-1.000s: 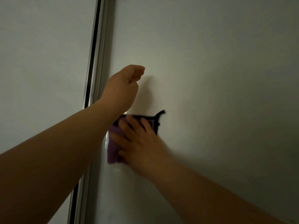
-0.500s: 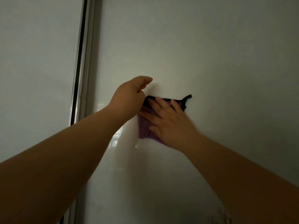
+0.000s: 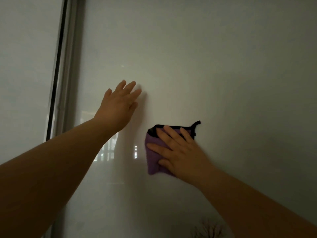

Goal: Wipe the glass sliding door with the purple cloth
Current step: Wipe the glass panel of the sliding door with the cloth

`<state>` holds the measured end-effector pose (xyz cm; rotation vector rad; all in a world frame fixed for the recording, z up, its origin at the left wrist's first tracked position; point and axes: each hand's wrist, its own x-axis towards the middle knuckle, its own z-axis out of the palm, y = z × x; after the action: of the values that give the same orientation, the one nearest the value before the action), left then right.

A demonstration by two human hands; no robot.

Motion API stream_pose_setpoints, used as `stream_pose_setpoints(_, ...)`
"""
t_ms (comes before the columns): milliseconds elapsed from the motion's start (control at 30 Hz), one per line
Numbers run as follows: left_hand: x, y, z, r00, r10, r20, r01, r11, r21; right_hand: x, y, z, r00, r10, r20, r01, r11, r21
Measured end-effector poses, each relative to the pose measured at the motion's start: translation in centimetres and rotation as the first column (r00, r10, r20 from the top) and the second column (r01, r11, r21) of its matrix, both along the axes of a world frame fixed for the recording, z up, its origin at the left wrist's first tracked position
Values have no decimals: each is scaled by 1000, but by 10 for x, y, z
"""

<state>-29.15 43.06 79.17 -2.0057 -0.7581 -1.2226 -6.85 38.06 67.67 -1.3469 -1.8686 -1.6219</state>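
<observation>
The frosted glass sliding door fills most of the view. A purple cloth with a black edge and a black loop lies flat against the glass at centre right. My right hand presses on it with fingers spread, covering its right half. My left hand is up and to the left of the cloth, palm toward the glass, fingers extended and holding nothing.
The door's metal frame with a dark seal runs down the left side, with another pale panel beyond it. Faint reflections of lights show on the glass below my left wrist.
My right hand has slid the cloth to the right and down, away from the frame. My left hand has gone from a loose fist to open, extended fingers.
</observation>
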Motion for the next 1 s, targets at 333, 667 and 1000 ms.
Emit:
stream_pose_setpoints(333, 53, -3, -5, 986, 107, -131, -94, 990, 100, 40, -21, 52, 949, -126, -289, 165, 979, 117)
stream_pose_setpoints(667, 100, -5, -10, 981, 139, -136, -108, 971, 214, 95, -56, 5, 991, -129, -45, 130, 991, 15)
stream_pose_setpoints(1000, 134, -19, -13, 982, 73, -176, -33, 974, 223, 150, -84, 80, 886, -214, -410, 282, 953, 111)
